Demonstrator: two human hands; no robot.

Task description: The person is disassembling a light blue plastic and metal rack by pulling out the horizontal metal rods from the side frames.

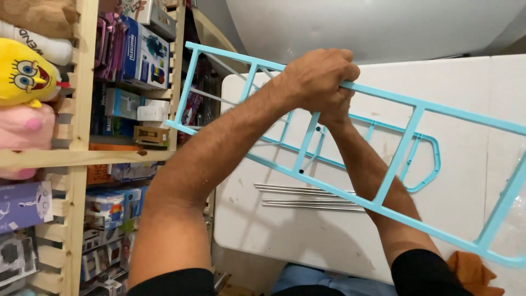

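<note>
White table point(471, 181) fills the right side, wooden shelf unit point(76, 153) packed with boxed goods and plush toys on the left. Light blue ladder-shaped plastic frame point(394, 164) is held tilted above the table, a second blue frame piece point(422, 159) lying flat under it with thin metal rods point(307, 197) beside. Left hand point(320, 77) grip clenched on the frame's top rail; right hand point(334, 112) mostly hidden beneath it, grip cannot tell.

White table point(471, 87): metal rods point(307, 196), second blue frame point(422, 159).
</note>
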